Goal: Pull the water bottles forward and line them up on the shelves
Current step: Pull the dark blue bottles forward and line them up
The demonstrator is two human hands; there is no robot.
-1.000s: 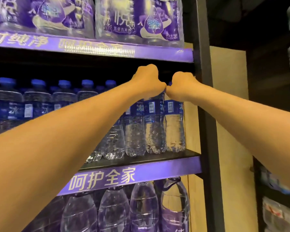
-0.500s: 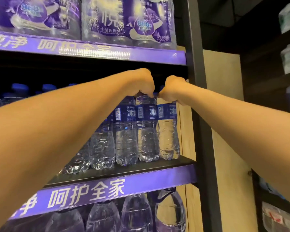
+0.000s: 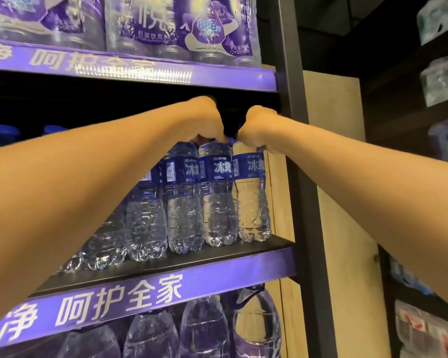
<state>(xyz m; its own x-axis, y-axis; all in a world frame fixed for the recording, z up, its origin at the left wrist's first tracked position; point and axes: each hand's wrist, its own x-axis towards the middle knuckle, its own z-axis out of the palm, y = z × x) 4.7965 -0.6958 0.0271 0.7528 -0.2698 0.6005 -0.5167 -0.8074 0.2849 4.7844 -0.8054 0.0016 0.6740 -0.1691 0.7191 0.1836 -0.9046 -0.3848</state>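
Your left hand [image 3: 207,122] and right hand [image 3: 256,127] each grip a water bottle [image 3: 251,192] top on the middle shelf [image 3: 217,257].

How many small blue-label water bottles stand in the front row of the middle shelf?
4 clearly: one bottle at the right end, then a second, third and fourth leftward. The left forearm hides more beyond.
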